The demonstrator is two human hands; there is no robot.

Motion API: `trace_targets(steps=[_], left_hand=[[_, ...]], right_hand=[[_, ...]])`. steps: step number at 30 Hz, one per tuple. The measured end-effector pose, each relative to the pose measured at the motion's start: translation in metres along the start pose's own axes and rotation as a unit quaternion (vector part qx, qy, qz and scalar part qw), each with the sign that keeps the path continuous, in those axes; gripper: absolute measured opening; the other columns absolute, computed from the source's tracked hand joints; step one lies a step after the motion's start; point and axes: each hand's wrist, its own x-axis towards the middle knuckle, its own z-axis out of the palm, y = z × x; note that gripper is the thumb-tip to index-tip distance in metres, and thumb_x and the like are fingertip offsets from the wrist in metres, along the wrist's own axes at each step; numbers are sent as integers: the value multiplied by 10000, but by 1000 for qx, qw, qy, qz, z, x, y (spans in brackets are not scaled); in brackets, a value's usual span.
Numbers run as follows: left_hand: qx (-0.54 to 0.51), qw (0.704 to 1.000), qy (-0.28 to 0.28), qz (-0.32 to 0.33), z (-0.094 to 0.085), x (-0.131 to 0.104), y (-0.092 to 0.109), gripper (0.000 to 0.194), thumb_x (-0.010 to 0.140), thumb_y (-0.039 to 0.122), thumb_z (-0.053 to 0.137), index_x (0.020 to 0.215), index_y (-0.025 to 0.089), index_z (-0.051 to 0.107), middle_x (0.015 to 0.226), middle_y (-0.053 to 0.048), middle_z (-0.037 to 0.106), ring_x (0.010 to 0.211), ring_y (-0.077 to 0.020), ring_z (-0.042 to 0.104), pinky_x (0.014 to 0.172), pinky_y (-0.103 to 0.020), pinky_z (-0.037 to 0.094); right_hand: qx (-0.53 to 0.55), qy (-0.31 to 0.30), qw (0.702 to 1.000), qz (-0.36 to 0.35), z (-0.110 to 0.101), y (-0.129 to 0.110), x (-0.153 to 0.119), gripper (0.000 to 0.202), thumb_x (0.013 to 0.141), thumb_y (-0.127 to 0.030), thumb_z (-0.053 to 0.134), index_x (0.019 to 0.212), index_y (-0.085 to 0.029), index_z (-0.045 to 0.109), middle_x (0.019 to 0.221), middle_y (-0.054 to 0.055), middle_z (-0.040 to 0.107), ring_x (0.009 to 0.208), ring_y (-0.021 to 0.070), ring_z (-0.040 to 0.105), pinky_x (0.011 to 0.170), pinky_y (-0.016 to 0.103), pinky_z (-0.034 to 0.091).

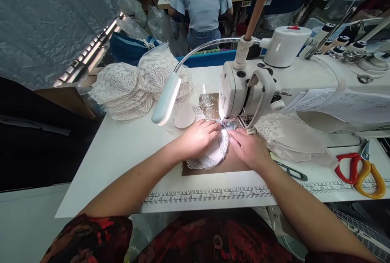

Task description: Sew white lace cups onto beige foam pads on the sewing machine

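Left hand (200, 138): on your lace (215, 153)
Right hand (249, 148): at its edge, near the machine (304, 76)
Grips: can't tell — either hand

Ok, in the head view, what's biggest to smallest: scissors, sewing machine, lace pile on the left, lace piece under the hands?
Sewing machine
Lace pile
Scissors and lace piece: unsure, the left hand hides some.

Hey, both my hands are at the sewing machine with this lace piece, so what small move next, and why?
Probably guide the lace piece round slightly: its curved edge leads up to the head of the sewing machine, your left hand rests on it, and your right hand is at that edge.
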Motion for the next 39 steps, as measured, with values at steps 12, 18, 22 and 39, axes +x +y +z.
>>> trace_targets(steps=[12, 18, 22, 39], left_hand=[[-65, 997, 39, 3, 11, -3, 5, 266, 912, 358, 540, 996, 121, 625, 1011, -152, 614, 1010, -287, 560, 944, -465, 428], [-65, 997, 43, 13, 12, -2, 5, 267, 920, 342, 522, 1024, 115, 617, 1030, -162, 618, 1067, -296, 551, 976, -477, 414], [-68, 996, 59, 15, 13, -4, 3, 255, 919, 338, 524, 1028, 124, 608, 1023, -155, 619, 1072, -293, 548, 995, -482, 412], [-36, 996, 77, 2, 18, -4, -8, 337, 930, 339, 488, 1102, 80, 619, 1076, -179, 620, 1059, -297, 552, 952, -469, 440]], right_hand=[[26, 23, 999, 2, 6, 5, -2, 348, 917, -212, 418, 1127, -221, 695, 1034, 80, 718, 768, 190, 618, 670, 285, 433], [53, 21, 996, -63, 1, -1, -2, 339, 905, -171, 421, 1079, -233, 707, 959, 65, 694, 791, 175, 586, 640, 266, 389], [34, 6, 996, -88, 3, 0, -2, 347, 870, -124, 429, 1046, -210, 715, 892, 61, 664, 730, 164, 543, 594, 270, 341], [-19, -5, 999, -45, 1, -4, 2, 386, 856, -113, 446, 1123, -235, 695, 871, 51, 637, 688, 177, 489, 629, 296, 334]])
